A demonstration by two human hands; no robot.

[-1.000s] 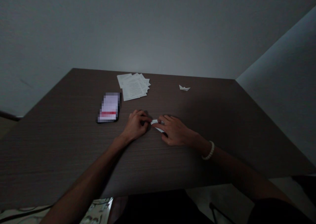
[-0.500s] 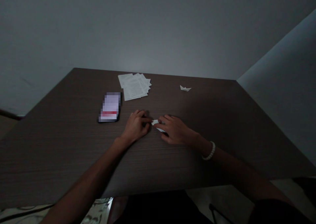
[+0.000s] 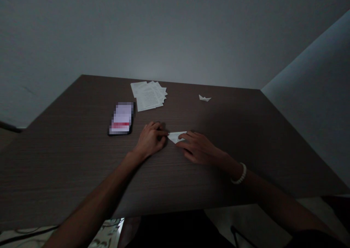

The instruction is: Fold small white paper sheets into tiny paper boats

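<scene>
A small folded piece of paper [image 3: 174, 136], white with faint print, lies on the table between my hands. Its shape is a triangle with the long edge away from me. My left hand [image 3: 151, 136] rests at its left corner, the index fingertip on that corner and the other fingers curled. From the right, my right hand [image 3: 198, 146] reaches over the paper with its fingers stretched out and apart, fingertips on the surface. They cover the paper's right part. A light beaded bracelet [image 3: 240, 174] circles my right wrist.
A fanned stack of printed sheets [image 3: 149, 96] lies at the back of the dark wooden table [image 3: 82, 160]. Left of my left hand is a phone [image 3: 121, 118] with a blurred screen. A small paper boat [image 3: 204, 98] sits at the back right. Behind the table rises a wall [image 3: 169, 33].
My right hand has slid right along the folded paper, uncovering more of its printed face. The left hand stays at the left corner.
</scene>
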